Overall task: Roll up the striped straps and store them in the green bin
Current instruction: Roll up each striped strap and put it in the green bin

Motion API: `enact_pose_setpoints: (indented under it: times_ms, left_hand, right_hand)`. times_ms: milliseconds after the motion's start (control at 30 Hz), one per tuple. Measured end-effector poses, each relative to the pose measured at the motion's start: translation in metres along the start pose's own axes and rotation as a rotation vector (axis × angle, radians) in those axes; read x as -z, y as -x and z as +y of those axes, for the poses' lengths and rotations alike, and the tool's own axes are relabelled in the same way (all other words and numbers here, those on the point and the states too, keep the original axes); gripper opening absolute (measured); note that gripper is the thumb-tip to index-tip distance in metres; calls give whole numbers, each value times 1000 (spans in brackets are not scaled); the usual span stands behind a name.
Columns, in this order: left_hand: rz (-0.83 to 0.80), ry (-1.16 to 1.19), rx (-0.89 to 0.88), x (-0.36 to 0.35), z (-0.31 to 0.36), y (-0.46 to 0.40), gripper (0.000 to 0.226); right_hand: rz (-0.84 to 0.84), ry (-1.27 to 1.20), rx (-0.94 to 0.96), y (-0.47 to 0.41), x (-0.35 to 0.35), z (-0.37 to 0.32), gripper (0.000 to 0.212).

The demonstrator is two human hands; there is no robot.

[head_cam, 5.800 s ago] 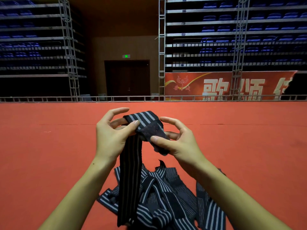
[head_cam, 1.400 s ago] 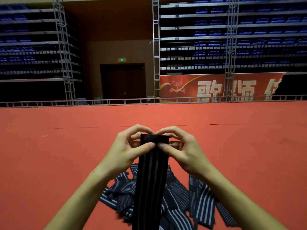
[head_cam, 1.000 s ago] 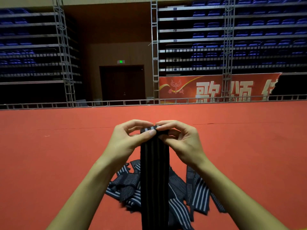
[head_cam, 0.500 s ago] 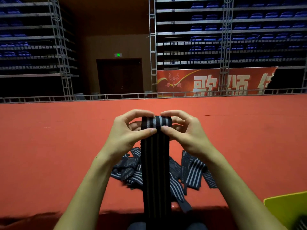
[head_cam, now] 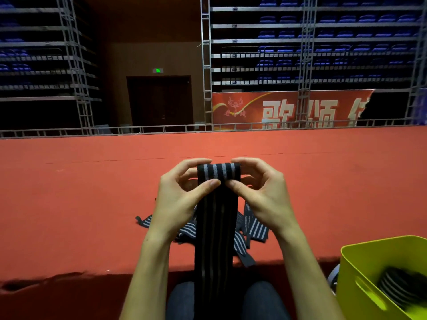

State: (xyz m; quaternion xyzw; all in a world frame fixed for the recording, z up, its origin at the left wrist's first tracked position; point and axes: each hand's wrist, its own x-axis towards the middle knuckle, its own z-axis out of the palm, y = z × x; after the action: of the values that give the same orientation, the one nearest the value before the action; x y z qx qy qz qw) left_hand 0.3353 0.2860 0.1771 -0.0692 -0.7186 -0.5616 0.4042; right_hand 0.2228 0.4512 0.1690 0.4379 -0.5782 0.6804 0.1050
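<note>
A dark striped strap [head_cam: 216,227] hangs from my two hands down over my lap, its top end wound into a small roll [head_cam: 218,172]. My left hand [head_cam: 182,195] pinches the roll's left side, thumb in front and fingers behind. My right hand [head_cam: 258,192] pinches the right side the same way. Behind the hanging strap, a pile of loose striped straps [head_cam: 251,229] lies on the red carpet. The green bin [head_cam: 360,269] stands at the lower right, with rolled striped straps [head_cam: 399,287] inside.
The red carpeted stage [head_cam: 92,192] stretches ahead, its front edge just before my knees. A metal rail [head_cam: 138,129], truss posts, blue tiered seats and a red banner [head_cam: 288,109] lie far behind.
The roll at the strap's top has grown thicker between my fingers. The view has tilted down and back, bringing my lap and more of the green bin into sight.
</note>
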Motion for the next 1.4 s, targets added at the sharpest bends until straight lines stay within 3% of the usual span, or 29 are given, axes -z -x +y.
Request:
enact_pose_setpoints:
  times_ms: [367, 700, 867, 1133, 1267, 1400]
  left_hand:
    - [-43, 29, 23, -1, -8, 41, 33]
    - [-16, 16, 152, -5, 3, 50, 21]
    - [43, 55, 136, -14, 8, 50, 14]
    - [-17, 169, 152, -8, 9, 52, 34]
    - [-57, 180, 84, -4, 5, 49, 32]
    - [-40, 211, 77, -7, 3, 48, 29]
  right_hand:
    - [-140, 2, -95, 49, 8, -4, 36]
    - [40, -75, 40, 58, 1, -3, 38]
    - [56, -110, -19, 60, 1, -5, 42]
    - [-114, -103, -212, 62, 17, -23, 30]
    - [-167, -52, -187, 60, 15, -22, 38]
    - [-101, -6, -123, 60, 14, -15, 46]
